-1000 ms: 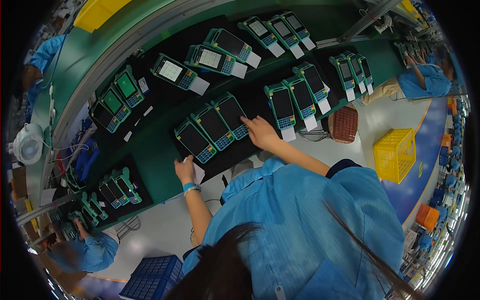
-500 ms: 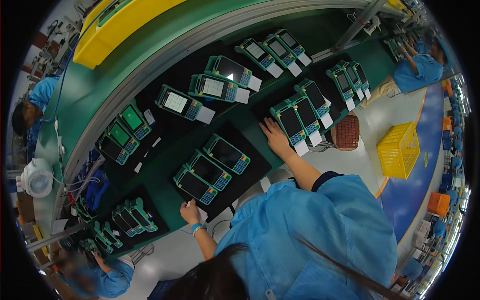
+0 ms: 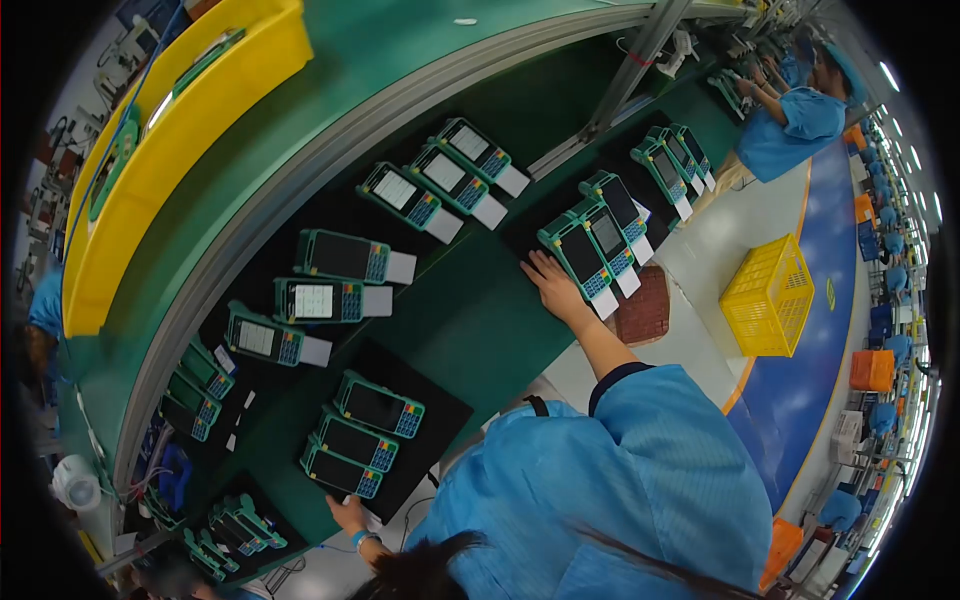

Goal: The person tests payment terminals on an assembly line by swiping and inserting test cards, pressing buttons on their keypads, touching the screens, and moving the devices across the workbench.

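Note:
My right hand (image 3: 556, 287) lies with its fingers stretched out on the mat's edge, beside a green-framed payment terminal (image 3: 577, 252). That terminal stands in a row of three with dark or dim screens, and a white card (image 3: 605, 303) sticks out of its lower end. At the lower left, my left hand (image 3: 348, 513) has its fingers closed on a white card (image 3: 373, 521), partly hidden by the hand. Just above it, three terminals (image 3: 345, 470) without cards lie side by side on a black mat (image 3: 440, 405).
Several terminals with cards line the bench's (image 3: 490, 345) far side, some with lit screens (image 3: 313, 301). A yellow bin (image 3: 190, 150) stands on the upper ledge. A yellow crate (image 3: 765, 295) is on the floor at right. A co-worker (image 3: 800, 125) sits at the far right.
The view has turned, so the bench and terminals appear shifted left and down. My right hand stays beside the same terminals; my left hand still holds the card near the same mat.

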